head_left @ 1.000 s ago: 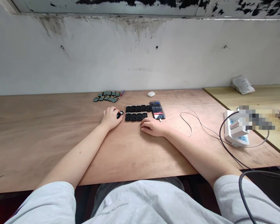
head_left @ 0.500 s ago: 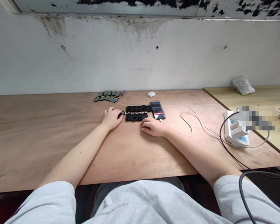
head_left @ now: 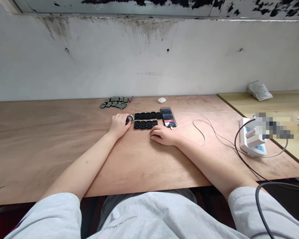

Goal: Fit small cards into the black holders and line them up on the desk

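Observation:
My left hand (head_left: 119,124) rests on the wooden table (head_left: 52,139), its fingers closed round a small black object (head_left: 128,119) at the left end of two rows of black parts (head_left: 146,120). My right hand (head_left: 162,135) lies palm down just in front of those rows, fingers loosely curled, holding nothing. A phone (head_left: 168,118) with a cable plugged in lies right of the rows.
Several green chips (head_left: 114,103) and a small pen lie further back, with a white earbud case (head_left: 161,100) near the wall. A white cable (head_left: 204,131) loops to a power strip (head_left: 251,141) at the right. Another person's hand shows at the right edge.
My left hand has turned the small black object slightly, so a pale face of it now shows. My right hand has stayed put.

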`<control>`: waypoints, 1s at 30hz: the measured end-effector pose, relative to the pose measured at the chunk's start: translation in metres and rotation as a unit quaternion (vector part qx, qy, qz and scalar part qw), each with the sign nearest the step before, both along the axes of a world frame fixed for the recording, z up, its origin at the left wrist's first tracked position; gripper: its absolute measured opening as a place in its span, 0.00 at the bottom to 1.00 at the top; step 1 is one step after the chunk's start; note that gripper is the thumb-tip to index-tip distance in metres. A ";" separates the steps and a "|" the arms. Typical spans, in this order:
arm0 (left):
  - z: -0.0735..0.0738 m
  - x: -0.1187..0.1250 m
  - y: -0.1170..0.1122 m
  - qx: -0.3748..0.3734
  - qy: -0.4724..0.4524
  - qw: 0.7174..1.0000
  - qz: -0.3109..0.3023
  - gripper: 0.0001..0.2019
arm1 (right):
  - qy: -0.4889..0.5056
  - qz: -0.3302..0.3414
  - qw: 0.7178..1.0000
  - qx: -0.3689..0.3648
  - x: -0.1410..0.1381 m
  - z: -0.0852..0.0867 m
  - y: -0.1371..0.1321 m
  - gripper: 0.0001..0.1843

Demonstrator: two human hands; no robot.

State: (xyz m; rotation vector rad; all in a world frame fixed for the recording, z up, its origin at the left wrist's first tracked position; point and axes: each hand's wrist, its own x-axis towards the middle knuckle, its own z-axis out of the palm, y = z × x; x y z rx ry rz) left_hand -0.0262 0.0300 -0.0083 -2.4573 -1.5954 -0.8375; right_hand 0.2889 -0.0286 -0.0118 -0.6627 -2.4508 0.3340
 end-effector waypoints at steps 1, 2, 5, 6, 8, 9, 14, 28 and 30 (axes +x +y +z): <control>-0.001 -0.001 0.001 0.009 -0.006 1.000 0.006 0.17 | 0.000 0.000 1.000 0.000 0.000 0.000 0.000 0.09; -0.001 -0.001 0.001 0.017 -0.012 1.000 0.010 0.17 | -0.001 0.000 1.000 -0.002 0.000 0.000 0.000 0.09; -0.002 -0.002 0.002 0.036 -0.038 0.999 0.009 0.17 | -0.007 -0.001 1.000 -0.006 0.000 0.001 -0.001 0.09; -0.002 -0.003 0.002 0.041 -0.051 0.998 0.008 0.17 | -0.009 -0.002 1.000 -0.007 0.000 0.002 -0.001 0.09; -0.002 -0.003 0.002 0.050 -0.086 0.995 0.009 0.17 | -0.010 -0.004 1.000 -0.008 0.000 0.002 -0.001 0.09; -0.002 -0.004 0.003 0.053 -0.106 0.993 0.012 0.17 | -0.011 -0.005 1.000 -0.009 0.000 0.002 -0.001 0.09; -0.001 -0.006 0.003 0.044 -0.144 0.988 0.043 0.13 | -0.011 -0.003 1.000 -0.009 0.000 0.002 -0.001 0.10; 0.007 0.021 -0.021 -0.005 0.100 0.995 0.022 0.14 | -0.020 -0.010 1.000 -0.013 -0.001 0.005 -0.003 0.10; 0.008 0.022 -0.022 -0.006 0.103 0.995 0.006 0.16 | -0.023 -0.011 1.000 -0.010 -0.001 0.005 -0.003 0.09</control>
